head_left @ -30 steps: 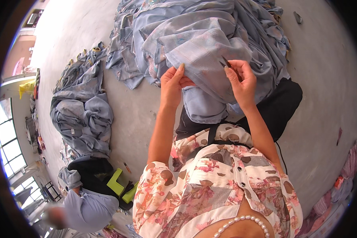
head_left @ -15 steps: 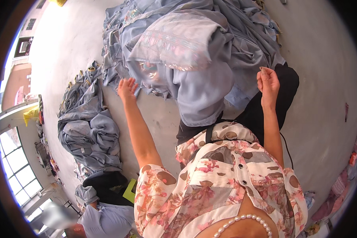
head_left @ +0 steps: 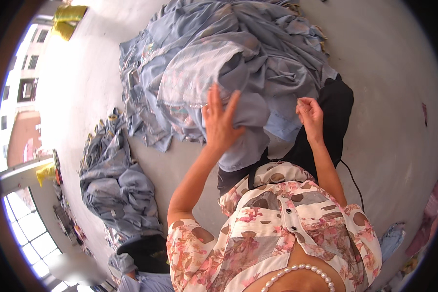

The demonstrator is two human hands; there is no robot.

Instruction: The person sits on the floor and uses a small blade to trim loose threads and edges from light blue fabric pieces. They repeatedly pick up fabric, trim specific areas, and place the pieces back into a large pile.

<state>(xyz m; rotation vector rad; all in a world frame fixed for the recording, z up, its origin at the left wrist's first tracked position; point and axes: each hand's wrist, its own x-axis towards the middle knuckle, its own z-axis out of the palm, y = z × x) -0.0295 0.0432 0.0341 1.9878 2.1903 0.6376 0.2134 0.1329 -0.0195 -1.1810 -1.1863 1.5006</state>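
A large heap of grey-blue fabric (head_left: 282, 44) lies in front of me, and one end of it drapes over my lap. On top is a paler folded piece (head_left: 190, 73) with a shiny patterned band. My left hand (head_left: 221, 121) is spread over this draped cloth, palm down, fingers apart; whether it presses on the cloth I cannot tell. To the right, above my dark trouser leg, my right hand (head_left: 310, 117) is closed in a pinch. A tiny thin tip shows at its fingertips, too small to name.
Another grey-blue fabric pile (head_left: 121, 190) lies on the floor to my left, beside a seated person (head_left: 148, 280). Yellow bundles (head_left: 68, 22) are at the far left. Colourful cloths (head_left: 430, 214) line the right edge. A dark cord (head_left: 354, 182) hangs by my right side.
My left hand has moved right, from beside the heap to over the draped cloth. My right hand has shifted slightly left and lower, still pinched. The pale folded piece has settled flatter.
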